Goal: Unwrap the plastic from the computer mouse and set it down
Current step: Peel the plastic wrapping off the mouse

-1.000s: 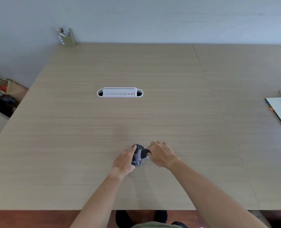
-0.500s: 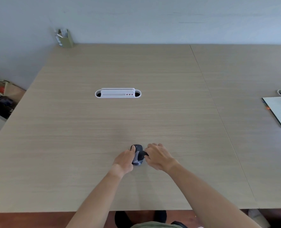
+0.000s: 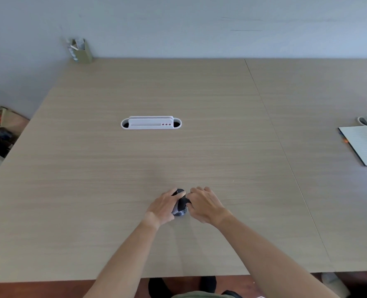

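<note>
Broadly, a pale wood-grain worktop fills most of the head view, with a seam running down its right side and a grey wall behind it. An open lined notebook lies at the far right edge, and a white cable port is set into the worktop's middle. A small green pen holder stands at the far left corner against the wall. Near the front edge, two bare forearms reach in. The left hand curls around the left side of the dark computer mouse, fingertips over its top, while the right hand closes on its right side. The mouse sits on the worktop between both hands, gripped by each. Any plastic on it is too faint to make out.
</note>
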`<state>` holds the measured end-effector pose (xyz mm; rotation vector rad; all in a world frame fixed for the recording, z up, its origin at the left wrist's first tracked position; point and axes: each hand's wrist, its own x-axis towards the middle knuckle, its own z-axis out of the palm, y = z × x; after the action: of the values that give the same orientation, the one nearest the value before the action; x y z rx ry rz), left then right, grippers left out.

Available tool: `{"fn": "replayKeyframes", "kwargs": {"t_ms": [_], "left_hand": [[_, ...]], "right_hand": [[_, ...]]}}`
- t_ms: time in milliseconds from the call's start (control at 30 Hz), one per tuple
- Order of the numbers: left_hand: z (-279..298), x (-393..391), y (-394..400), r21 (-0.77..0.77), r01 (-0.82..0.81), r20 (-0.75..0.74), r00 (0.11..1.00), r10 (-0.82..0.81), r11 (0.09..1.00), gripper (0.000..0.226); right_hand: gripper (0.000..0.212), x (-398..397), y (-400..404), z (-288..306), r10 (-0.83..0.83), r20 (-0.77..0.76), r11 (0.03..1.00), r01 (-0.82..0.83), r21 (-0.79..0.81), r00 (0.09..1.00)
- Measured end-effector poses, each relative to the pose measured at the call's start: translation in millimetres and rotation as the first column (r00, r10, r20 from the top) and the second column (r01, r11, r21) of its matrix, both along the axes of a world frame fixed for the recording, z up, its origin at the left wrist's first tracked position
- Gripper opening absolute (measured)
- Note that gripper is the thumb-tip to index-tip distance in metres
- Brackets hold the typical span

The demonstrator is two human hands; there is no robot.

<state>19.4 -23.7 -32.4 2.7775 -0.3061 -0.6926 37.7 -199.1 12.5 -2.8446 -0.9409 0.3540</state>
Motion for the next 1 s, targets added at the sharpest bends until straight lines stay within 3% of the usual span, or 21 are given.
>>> {"fn": "replayKeyframes", "kwargs": {"t_ms": [233,533,800,1000], "left_hand": [[7,0,-3,0.108,-0.006,0.026,1.000,0.003,0.994,0.086],[23,4,-13,0.185,-0.006,0.036,0.999,0.000,0.983,0.061],[25,4,-17,0.162,-0.064,0.057,0.997,0.055,0.985,0.051],[21,2,-16,0.147,-0.093,0.060,0.995,0.085,0.985,0.052]], "right_hand": [[0.021,2,-21,-5,-0.045,0.043,0.990,0.050,-0.133,0.998],[0.026,-2,-11,-2,0.022,-0.010,0.999,-0.022,0.032,1.000],[0.022,8,-31,-3,-0.059,0.044,0.986,0.065,-0.153,0.997],[0.023,3,-24,-6,-0.042,-0.107,0.998,0.047,0.046,0.993]]}}
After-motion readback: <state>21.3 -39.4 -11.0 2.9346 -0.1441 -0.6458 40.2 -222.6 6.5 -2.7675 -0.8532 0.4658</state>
